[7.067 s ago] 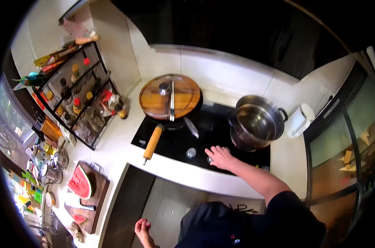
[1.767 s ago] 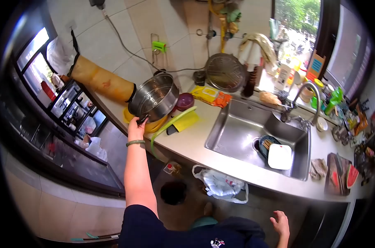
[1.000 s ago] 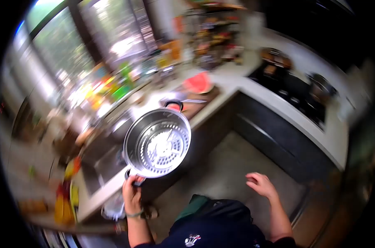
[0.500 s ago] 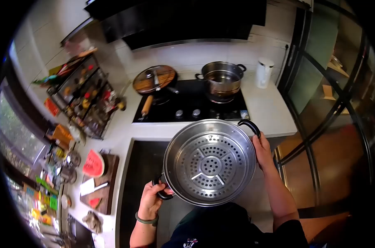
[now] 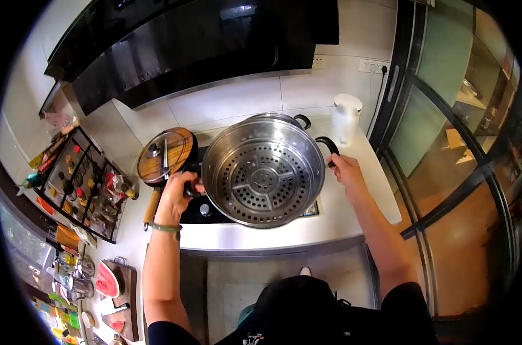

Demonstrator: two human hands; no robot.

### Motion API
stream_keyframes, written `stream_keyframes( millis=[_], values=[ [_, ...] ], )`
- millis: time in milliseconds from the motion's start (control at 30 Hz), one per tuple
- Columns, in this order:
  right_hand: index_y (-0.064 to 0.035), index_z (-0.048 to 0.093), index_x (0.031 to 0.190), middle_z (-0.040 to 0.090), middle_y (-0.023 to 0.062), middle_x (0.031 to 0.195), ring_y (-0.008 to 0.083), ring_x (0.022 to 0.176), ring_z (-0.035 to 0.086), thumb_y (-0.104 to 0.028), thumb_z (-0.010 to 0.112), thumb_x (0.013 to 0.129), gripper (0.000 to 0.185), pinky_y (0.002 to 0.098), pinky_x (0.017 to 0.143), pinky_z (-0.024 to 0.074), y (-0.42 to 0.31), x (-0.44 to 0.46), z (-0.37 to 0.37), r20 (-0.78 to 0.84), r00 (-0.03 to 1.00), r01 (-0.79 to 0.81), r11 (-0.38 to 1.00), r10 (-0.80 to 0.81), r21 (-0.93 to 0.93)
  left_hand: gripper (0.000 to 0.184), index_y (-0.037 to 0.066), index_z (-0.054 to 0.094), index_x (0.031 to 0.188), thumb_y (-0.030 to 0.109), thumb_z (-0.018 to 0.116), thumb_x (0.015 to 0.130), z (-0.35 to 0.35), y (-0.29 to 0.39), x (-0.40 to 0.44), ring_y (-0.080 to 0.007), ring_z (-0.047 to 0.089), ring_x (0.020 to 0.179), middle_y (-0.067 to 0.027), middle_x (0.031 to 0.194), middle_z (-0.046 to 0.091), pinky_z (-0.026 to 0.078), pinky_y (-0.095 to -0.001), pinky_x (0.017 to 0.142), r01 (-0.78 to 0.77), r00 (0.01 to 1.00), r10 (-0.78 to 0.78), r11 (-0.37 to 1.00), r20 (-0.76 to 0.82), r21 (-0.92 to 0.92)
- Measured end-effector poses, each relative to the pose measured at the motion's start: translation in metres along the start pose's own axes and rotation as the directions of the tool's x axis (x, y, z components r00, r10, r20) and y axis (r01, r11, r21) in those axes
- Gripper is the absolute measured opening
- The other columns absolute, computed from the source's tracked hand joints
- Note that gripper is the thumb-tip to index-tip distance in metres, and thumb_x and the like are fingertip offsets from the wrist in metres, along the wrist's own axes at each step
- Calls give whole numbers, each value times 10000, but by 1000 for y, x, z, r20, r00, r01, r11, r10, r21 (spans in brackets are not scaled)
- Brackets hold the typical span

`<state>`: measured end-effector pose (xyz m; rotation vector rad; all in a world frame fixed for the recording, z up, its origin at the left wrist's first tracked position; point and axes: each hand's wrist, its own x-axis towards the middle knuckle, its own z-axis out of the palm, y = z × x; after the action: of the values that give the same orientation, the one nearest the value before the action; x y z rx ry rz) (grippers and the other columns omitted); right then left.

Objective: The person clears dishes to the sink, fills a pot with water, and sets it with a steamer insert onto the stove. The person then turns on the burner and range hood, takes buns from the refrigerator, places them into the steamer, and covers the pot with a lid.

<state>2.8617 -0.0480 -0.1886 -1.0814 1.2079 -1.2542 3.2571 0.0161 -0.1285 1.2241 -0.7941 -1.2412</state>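
- Together, my left fingers (image 5: pixel 194 180) and right fingers (image 5: pixel 337 164) gripped the steamer (image 5: pixel 265 179) by its black handles (image 5: pixel 325 143), above the stove (image 5: pixel 192 215).
- Its rim (image 5: pixel 265 225) mostly hid the pot (image 5: pixel 284 117).
- Bare worktop (image 5: pixel 361 181) lay rightward; leftward, the lidded pan (image 5: pixel 178 147) crowded close.

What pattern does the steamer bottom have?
The steamer bottom has rings of small round holes; the head view shows it best.

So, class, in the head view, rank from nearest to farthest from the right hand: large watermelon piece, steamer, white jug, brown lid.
1. Steamer: handle in the right hand.
2. White jug: just beyond that hand.
3. Brown lid: left of the steamer.
4. Large watermelon piece: lower left.
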Motion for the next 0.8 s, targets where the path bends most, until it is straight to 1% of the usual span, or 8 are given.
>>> stream_keyframes(
  millis=[100, 200, 300, 433, 500, 633, 700, 800],
  values=[
    [-29, 602, 734, 493, -4, 622, 59, 490, 375, -314, 581, 845, 307, 220, 452, 289, -8, 62, 3, 28, 999, 25, 999, -26, 24, 120, -6, 586, 800, 103, 536, 802, 8, 14, 69, -159, 567, 518, -74, 653, 604, 430, -276, 482, -19, 997, 27, 994, -73, 104],
    [-39, 566, 678, 489, 0, 611, 81, 514, 399, -308, 592, 840, 314, 248, 462, 305, -9, 121, 8, 85, 996, 29, 999, -28, -21, 109, 11, 587, 816, 107, 537, 808, 22, 20, 121, -158, 566, 549, -71, 679, 603, 438, -301, 515, -46, 987, 74, 981, -142, 187],
    [-35, 559, 668, 484, 4, 598, 94, 537, 410, -308, 601, 831, 321, 261, 503, 323, -4, 163, 15, 36, 999, -14, 1000, 14, -10, 103, 19, 584, 825, 113, 545, 810, 40, 20, 152, -168, 579, 608, -73, 720, 609, 443, -319, 558, -46, 968, 106, 967, -227, 252],
    [-26, 567, 676, 510, 16, 611, 101, 547, 428, -306, 603, 829, 321, 263, 509, 334, 17, 202, 21, 15, 999, -40, 995, 41, -87, 131, 19, 589, 871, 131, 541, 822, 35, 5, 197, -189, 583, 666, -70, 755, 618, 430, -346, 602, -44, 965, 111, 962, -239, 269],
    [-9, 587, 696, 536, 22, 625, 113, 548, 451, -296, 606, 828, 316, 276, 497, 345, 28, 216, 25, -36, 999, -4, 993, -1, -118, 137, 20, 589, 877, 136, 538, 826, 38, -5, 208, -187, 582, 664, -71, 760, 620, 425, -351, 599, -27, 961, 104, 958, -258, 287],
    [3, 617, 732, 548, 26, 633, 117, 569, 477, -269, 609, 827, 288, 276, 518, 362, 35, 226, 32, -44, 997, -70, 994, 67, -81, 149, 17, 592, 894, 139, 533, 835, 29, -25, 230, -183, 581, 659, -76, 768, 621, 415, -349, 580, 10, 962, 58, 970, -268, 244],
    [2, 619, 733, 554, 30, 638, 119, 575, 481, -276, 609, 826, 293, 275, 527, 365, 41, 232, 34, -53, 997, -52, 996, 48, -72, 153, 7, 591, 899, 136, 533, 842, 28, -35, 241, -181, 578, 638, -78, 763, 620, 426, -351, 579, 39, 951, 31, 975, -307, 219],
    [4, 621, 735, 562, 38, 647, 128, 587, 492, -297, 610, 821, 312, 278, 543, 375, 48, 235, 34, -82, 995, -59, 993, 51, -104, 142, 14, 589, 891, 135, 531, 847, 25, -43, 246, -168, 569, 612, -67, 744, 620, 426, -343, 584, 65, 961, -3, 974, -278, 215]
  ],
)
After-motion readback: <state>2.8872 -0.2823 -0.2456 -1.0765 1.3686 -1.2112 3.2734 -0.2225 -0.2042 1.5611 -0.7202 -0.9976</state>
